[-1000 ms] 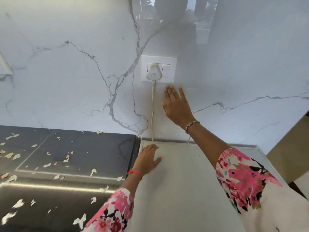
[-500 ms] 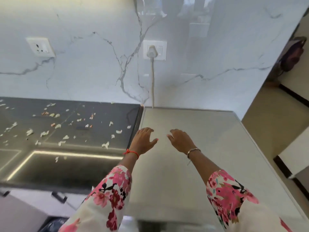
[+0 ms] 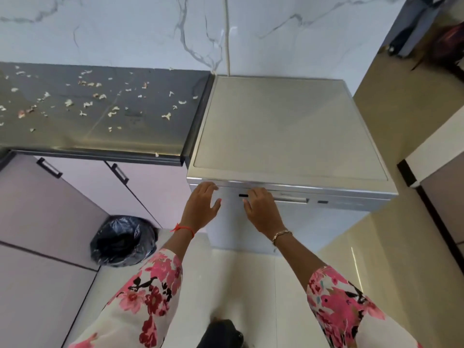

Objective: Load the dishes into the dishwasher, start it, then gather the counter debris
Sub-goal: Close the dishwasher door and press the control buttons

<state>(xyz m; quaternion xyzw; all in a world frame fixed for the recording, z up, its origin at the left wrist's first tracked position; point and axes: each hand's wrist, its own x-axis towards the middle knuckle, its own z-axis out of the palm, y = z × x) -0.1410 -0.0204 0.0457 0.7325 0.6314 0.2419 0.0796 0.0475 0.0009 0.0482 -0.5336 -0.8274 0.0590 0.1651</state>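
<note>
Both hands are reaching the front top edge of the closed dishwasher (image 3: 288, 126). The left hand (image 3: 202, 207) is spreading open fingers, while the right hand (image 3: 262, 212) is bending fingers against the panel, and I cannot tell whether they are gripping. Starting is probably the step under way; debris (image 3: 166, 116) is lying ungathered on the bench (image 3: 150, 136) left of the dishwasher.

- Single view: head-worn wide-angle, standing height, pitched steeply down and forward.
- Faces the dishwasher (image 3: 288, 126) top and front, close, at arm's reach.
- Left hand (image 3: 202, 207) and right hand (image 3: 261, 209) mid-frame.
- Counter (image 3: 100, 136) left, wall (image 3: 125, 33) along top, floor (image 3: 251, 285) below.
</note>
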